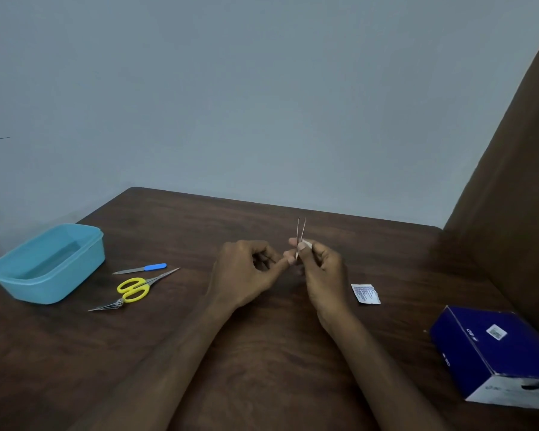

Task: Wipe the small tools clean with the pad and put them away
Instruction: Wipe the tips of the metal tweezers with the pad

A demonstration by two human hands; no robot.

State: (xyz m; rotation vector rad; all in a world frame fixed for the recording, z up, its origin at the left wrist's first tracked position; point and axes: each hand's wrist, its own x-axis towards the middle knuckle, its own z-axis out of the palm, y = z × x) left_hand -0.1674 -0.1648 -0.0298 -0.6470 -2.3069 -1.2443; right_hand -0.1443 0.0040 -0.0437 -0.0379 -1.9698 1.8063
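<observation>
Here the room was plain: a pale grey-blue wall (262,88) rose behind a dark brown wooden table (262,353), and a brown panel (517,169) closed off the right side. Far to the left of the fingers, near the table's left edge, sat an open light-blue plastic container (49,264). Between it and the left hand lay three small tools, close together: a nail file with a blue handle (140,269), yellow-handled scissors (143,286) with their blades shut and pointing toward the hands, and a small metal tool (106,305) whose kind I could not tell, touching the scissors' handles. The left hand (246,275) was curled, its fingertips pinching the lower end of a pair of metal tweezers (301,233), which stood nearly upright above the table with the two tips slightly apart and pointing away from the person. Just beside those fingertips, the right hand (322,275) had its thumb and fingers pinched around a small white pad (305,244) that was pressed against the tweezers' shank, so both hands met at the tool. Both forearms stretched bare over the wood grain. To the right of the right hand's fingers, a torn white sachet wrapper (365,293) with small print lay flat on the table. Farther right again, near the table's front right corner, rested a dark blue cardboard box (492,356) with a white label on top and a white end face.
</observation>
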